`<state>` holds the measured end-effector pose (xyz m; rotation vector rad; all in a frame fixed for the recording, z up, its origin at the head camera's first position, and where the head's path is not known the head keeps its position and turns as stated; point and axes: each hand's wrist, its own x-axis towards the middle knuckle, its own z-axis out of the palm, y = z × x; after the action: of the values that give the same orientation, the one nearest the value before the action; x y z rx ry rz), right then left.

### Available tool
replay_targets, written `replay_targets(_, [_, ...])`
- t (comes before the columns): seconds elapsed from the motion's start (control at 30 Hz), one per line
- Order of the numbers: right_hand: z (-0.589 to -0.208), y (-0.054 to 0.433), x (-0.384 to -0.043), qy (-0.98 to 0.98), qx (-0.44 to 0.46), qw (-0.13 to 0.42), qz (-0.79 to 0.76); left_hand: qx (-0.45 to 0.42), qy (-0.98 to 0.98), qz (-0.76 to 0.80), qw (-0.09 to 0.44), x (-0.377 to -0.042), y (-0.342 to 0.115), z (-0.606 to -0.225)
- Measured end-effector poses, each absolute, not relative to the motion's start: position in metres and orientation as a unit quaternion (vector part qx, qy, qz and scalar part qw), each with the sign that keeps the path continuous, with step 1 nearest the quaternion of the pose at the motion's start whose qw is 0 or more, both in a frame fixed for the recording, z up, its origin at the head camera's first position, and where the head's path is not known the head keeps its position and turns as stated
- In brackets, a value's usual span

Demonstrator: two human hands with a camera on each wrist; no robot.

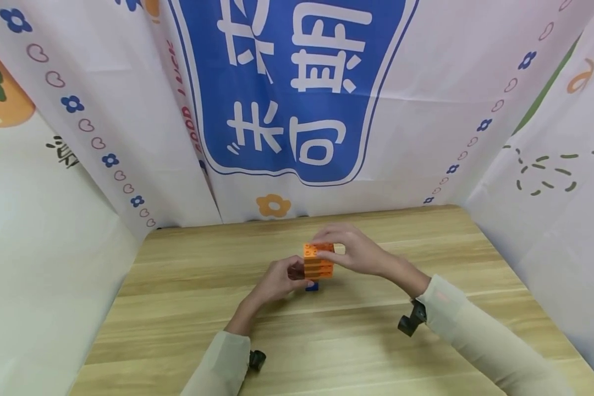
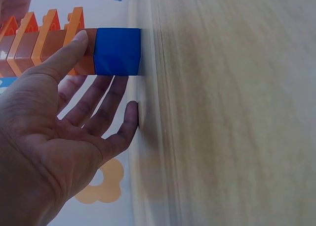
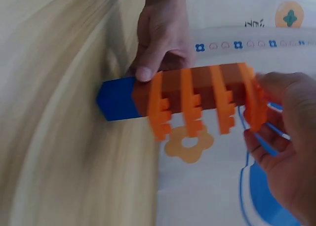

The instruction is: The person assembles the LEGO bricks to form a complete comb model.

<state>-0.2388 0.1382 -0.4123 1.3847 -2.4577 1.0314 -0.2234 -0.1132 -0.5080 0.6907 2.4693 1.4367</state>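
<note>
A stack of toy building blocks stands upright on the wooden table, a blue block at its foot. Above it, brown blocks alternate with several thin orange plates that jut out to one side. My left hand holds the stack low down, its thumb pressed on the lowest brown block and its fingers behind. At the top, my right hand pinches the uppermost orange plate between thumb and fingers. The right fingers partly hide that plate in the head view.
The wooden table reaches back to a white printed cloth with a blue panel. More printed cloth hangs at the left and right sides. Each sleeve carries a small dark wrist camera.
</note>
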Motion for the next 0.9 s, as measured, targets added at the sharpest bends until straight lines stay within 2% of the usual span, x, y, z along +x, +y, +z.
replay_targets(0.3, [-0.444,0.155,-0.235,-0.778,0.457,0.116,0.415,0.232,0.837,0.485,0.096,-0.223,-0.113,-0.508])
replay_targets(0.6, [-0.468,0.154,-0.231,-0.767,0.438,0.113,0.456,0.236,0.836,0.487,0.092,-0.222,-0.113,-0.509])
replay_targets(0.9, [-0.474,0.150,-0.232,-0.764,0.413,0.128,0.479,0.248,0.822,0.506,0.076,-0.222,-0.113,-0.509])
